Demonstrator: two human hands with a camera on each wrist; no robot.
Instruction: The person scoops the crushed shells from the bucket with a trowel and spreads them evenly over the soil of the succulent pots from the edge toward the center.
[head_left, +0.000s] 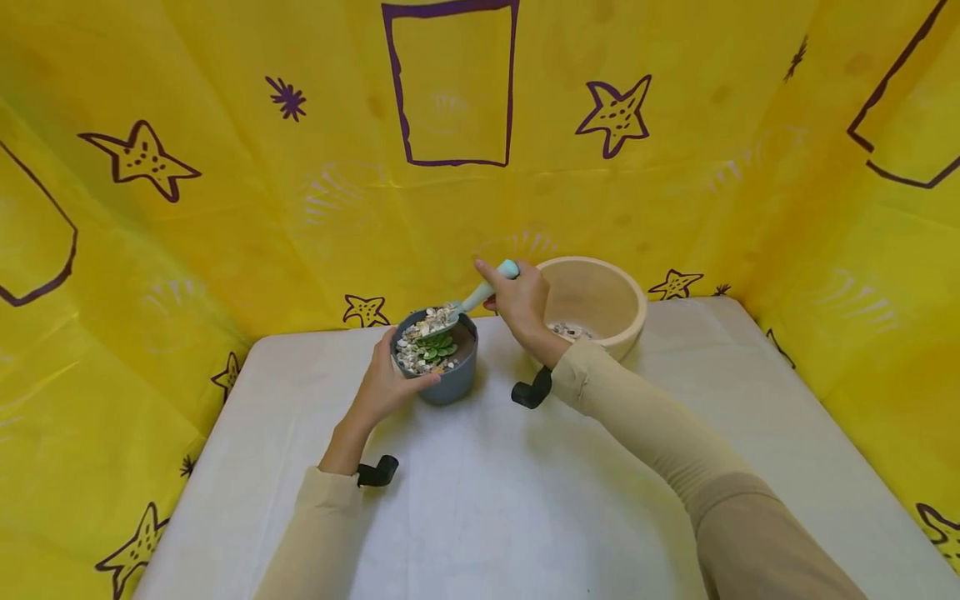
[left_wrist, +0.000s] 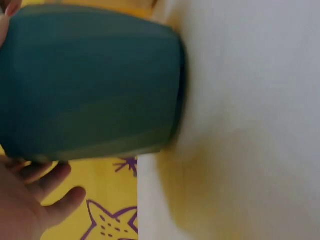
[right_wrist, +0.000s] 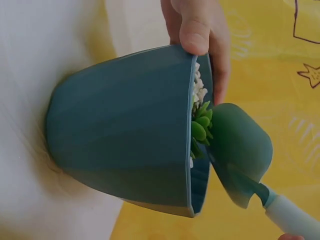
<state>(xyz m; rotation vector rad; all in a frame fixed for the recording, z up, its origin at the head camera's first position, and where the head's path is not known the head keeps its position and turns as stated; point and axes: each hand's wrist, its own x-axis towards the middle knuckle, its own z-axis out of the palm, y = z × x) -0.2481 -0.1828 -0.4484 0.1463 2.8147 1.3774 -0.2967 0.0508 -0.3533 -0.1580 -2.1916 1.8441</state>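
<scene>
Blue-grey plant pot (head_left: 450, 385) stands upright near the far edge of the white-covered table (head_left: 480, 500), left of a wider cream-coloured pot (head_left: 636, 323), and from where I'm standing I can see a small green succulent (head_left: 437, 348) in its mouth, with pale pebbles (head_left: 408, 350) on the soil around the leaves. A person's left hand (head_left: 384, 385) grips it from the left, thumb pressed over the near side of the rim and the other fingers round the far side; the left wrist view shows some of those fingers spread apart along the wall. Up above, the right hand (head_left: 519, 302) has its fingers closed round the pale mint handle of a small trowel (head_left: 480, 297), whose scoop carries a heap of pebbles and slants down over the opening, just above the leaves. Seen side-on, the back of that scoop (right_wrist: 242, 145) sits right by the rim, and whether it touches the plant I can't tell. More little stones (head_left: 570, 331) lie in the bottom of the cream-coloured pot, close to the right wrist. Both arms wear beige sleeves (head_left: 645, 425), and yellow sheeting (head_left: 225, 250) printed with purple starfish hangs behind the table.
</scene>
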